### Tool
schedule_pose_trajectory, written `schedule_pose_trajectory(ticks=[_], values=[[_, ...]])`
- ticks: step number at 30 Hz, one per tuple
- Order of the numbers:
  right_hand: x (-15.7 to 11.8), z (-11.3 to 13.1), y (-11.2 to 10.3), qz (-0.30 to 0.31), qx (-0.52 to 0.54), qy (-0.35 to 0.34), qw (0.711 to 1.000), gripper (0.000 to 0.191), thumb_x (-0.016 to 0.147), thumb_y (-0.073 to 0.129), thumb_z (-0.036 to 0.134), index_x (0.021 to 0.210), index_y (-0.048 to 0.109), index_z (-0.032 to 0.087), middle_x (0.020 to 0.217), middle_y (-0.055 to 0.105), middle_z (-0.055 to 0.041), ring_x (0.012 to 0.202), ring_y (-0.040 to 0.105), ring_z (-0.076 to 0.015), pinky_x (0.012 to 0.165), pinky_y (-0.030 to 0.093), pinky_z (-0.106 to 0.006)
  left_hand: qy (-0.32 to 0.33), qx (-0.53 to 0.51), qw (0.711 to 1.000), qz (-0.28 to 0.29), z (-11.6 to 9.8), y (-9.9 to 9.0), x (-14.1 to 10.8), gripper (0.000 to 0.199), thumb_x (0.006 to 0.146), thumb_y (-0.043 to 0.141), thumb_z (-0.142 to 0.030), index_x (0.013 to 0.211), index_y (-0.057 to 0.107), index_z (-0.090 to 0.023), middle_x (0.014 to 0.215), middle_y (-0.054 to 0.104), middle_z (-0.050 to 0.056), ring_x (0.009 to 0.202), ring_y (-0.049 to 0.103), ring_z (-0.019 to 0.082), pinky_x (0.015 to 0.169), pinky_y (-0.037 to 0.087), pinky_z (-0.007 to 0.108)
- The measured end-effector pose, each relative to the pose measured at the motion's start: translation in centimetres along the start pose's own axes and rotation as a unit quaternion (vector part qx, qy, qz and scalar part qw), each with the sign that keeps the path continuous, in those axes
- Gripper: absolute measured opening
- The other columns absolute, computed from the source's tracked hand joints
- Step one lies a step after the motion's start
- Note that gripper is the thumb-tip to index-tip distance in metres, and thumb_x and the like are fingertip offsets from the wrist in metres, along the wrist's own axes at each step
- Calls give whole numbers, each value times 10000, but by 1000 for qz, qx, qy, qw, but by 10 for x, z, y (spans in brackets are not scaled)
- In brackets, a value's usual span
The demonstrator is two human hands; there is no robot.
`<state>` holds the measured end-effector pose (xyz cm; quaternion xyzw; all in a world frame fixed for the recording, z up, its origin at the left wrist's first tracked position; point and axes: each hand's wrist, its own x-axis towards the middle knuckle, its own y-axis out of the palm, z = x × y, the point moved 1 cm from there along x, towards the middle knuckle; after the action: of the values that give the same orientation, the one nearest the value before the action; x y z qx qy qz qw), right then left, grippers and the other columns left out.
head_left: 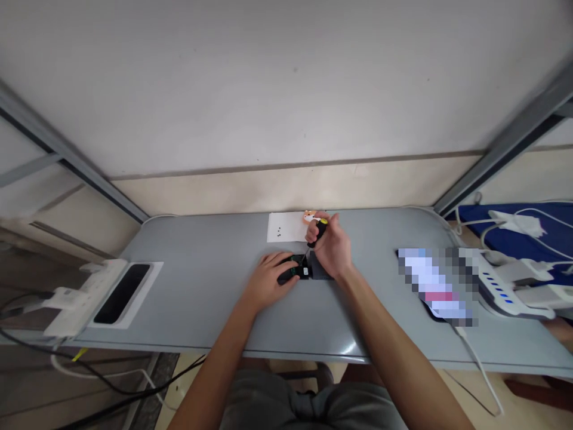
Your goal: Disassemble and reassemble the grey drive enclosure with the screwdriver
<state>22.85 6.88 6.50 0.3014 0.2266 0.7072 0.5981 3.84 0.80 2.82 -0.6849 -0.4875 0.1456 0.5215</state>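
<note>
My left hand (270,280) rests over the left part of a small dark device (304,272), its fingers bent around it against the grey table. A screwdriver (320,230) with a black and yellow handle is gripped in my right hand (332,245), tilted, its shaft pointing down to the device. Beneath my right wrist lies a dark flat piece (319,270), partly covered. Behind the hands is a white sheet (292,228) with several tiny dark screws (279,232) on it. An orange and white figure (308,216) stands at its right edge.
The grey table (201,310) backs onto a wall. On the left are a black phone (123,294) on white paper and a white power strip (85,295). A plugged-in phone (434,286) with a blurred screen and a white charger (501,289) lie on the right.
</note>
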Motion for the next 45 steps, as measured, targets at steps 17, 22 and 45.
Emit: schedule_pose_trajectory(ticks=[17, 22, 45], values=[[-7, -3, 13, -6, -17, -24, 1000, 408, 906, 676, 690, 930, 561, 299, 685, 444, 38, 566, 392, -156, 561, 385, -310, 2, 3, 1000, -2, -1, -1, 0, 251, 978, 671, -288, 1219, 740, -303, 1391, 702, 58, 1293, 641, 269, 1129, 501, 468], [-5, -2, 11, -10, -42, -40, 998, 423, 844, 822, 558, 840, 499, 285, 700, 473, 42, 605, 447, -151, 582, 409, -298, 2, 2, 1000, -4, -1, -1, -1, 242, 982, 665, -290, 1210, 745, -299, 1392, 704, 59, 1301, 639, 267, 1125, 505, 466], [0, 0, -5, -1, -42, -17, 999, 371, 841, 802, 606, 868, 696, 250, 851, 616, -16, 726, 570, -162, 658, 507, -308, 11, 10, 1000, -17, 0, 2, -2, 218, 986, 677, -298, 1191, 747, -277, 1380, 707, 68, 1273, 651, 274, 1072, 523, 457]])
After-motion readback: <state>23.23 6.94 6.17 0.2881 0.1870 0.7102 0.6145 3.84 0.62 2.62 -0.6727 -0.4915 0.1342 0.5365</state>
